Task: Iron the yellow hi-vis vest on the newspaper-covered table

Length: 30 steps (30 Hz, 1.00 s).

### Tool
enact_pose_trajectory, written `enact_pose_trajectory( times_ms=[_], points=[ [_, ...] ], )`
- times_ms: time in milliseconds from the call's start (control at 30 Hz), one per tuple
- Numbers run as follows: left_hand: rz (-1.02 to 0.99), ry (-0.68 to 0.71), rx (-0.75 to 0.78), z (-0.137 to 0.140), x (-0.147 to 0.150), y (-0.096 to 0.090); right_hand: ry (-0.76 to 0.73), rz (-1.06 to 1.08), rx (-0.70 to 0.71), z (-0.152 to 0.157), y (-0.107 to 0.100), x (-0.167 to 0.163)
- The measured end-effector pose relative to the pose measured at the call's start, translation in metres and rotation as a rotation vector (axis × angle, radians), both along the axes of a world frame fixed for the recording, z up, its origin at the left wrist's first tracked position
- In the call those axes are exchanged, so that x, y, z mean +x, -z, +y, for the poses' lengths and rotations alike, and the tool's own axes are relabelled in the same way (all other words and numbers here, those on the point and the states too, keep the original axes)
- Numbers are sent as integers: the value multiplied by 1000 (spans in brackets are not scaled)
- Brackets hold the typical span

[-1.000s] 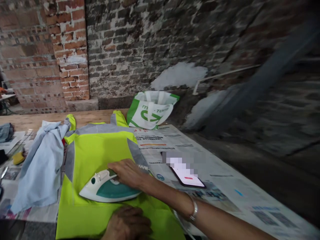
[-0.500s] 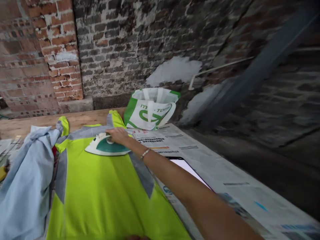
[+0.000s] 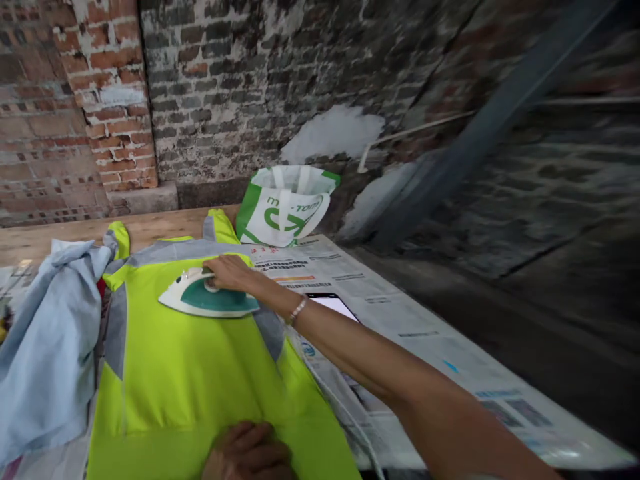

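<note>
A neon yellow-green shirt [image 3: 180, 360] with grey panels is spread out flat. On its upper part rests a white and green clothes iron [image 3: 215, 299], tip to the left. My right hand [image 3: 231, 273] is closed around the iron's handle, and a bracelet circles that wrist. At the bottom of the view my left hand [image 3: 250, 452] lies on the shirt's lower part, fingers curled in against the fabric and slightly blurred. A white cord [image 3: 345, 407] runs along the shirt's right edge, passing under my right forearm.
Light blue cloth [image 3: 55, 340] lies bunched at the left. Newspaper [image 3: 400, 313] covers the table at right, with a phone [image 3: 334, 305] on it, partly behind my forearm. A green and white bag [image 3: 285, 213] stands at the back before the brick wall [image 3: 225, 100].
My left hand has come up into view on the shirt's lower part. The iron, with my right hand on it, has shifted slightly toward me. The camera view has moved a little.
</note>
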<state>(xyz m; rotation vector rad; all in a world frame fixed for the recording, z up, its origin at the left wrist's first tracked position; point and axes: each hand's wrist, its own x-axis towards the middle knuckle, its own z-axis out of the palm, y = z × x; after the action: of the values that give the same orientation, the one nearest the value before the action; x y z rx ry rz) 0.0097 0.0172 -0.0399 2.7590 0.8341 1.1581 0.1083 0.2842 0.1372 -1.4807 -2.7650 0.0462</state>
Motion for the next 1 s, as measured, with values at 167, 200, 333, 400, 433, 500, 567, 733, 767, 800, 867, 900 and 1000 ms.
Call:
enact_pose_trajectory(
  times_ms=[167,200,333,400,433,500,567,733,767,800,867,900,1000],
  points=[
    [95,-4,-201,-8,-7,-22,-43,9,-94,-108,0,9],
    [103,-8,-226,-9,-7,-25,-62,12,-116,-125,0,11],
    [154,-16,-274,-12,-8,-35,-95,13,-135,-162,-1,14],
    [163,-16,-271,-13,-8,-38,-85,8,-116,-160,-1,11],
    [163,-15,-267,-13,-8,-38,-74,4,-103,-155,-1,9],
    [160,-16,-262,-14,-8,-37,-39,-3,-74,-139,0,3],
    [166,-23,-259,-16,-7,-35,10,-7,-43,-116,3,-5],
    [171,-23,-258,-18,-4,-29,114,19,58,-37,15,-25],
    [155,-19,-253,-18,-4,-27,126,29,71,-21,17,-29],
    [141,-14,-245,-17,-3,-26,136,40,81,-5,19,-32],
    [119,-5,-214,-15,-2,-22,152,56,97,23,21,-39],
    [109,-2,-195,-14,-1,-20,163,63,107,35,22,-42],
    [71,-4,-143,-12,2,-16,216,87,133,61,21,-50]
  ],
)
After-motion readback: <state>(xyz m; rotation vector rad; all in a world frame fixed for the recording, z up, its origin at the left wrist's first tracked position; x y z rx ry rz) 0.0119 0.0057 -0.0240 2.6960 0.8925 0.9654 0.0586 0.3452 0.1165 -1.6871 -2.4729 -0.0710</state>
